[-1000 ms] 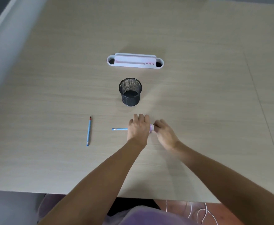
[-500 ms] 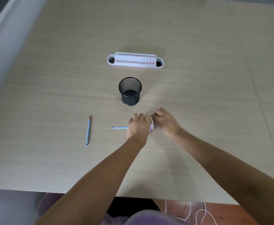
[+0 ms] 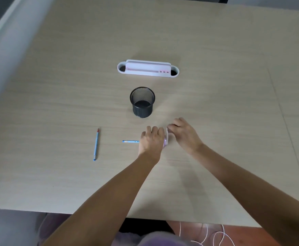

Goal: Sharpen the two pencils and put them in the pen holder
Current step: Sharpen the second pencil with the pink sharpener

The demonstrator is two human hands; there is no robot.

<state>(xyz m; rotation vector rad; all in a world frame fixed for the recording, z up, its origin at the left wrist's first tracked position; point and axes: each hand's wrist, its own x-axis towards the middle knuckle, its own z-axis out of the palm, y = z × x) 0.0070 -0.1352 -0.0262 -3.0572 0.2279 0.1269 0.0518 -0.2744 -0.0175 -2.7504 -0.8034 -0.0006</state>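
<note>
The left hand [image 3: 152,142] is closed over a pink sharpener [image 3: 166,139] just in front of the black mesh pen holder [image 3: 142,102]. A blue pencil [image 3: 131,141] sticks out of that fist to the left, lying level. The right hand [image 3: 184,134] touches the sharpener's other end with bent fingers; what it pinches is blurred. A second blue pencil [image 3: 96,144] lies on the table [image 3: 56,103], well left of the holder. A white desk tray [image 3: 147,69] stands behind the holder.

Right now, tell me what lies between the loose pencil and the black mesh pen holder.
Head view: only bare table lies between the loose pencil and the pen holder. The other pencil sits nearer, clear of that stretch.
</note>
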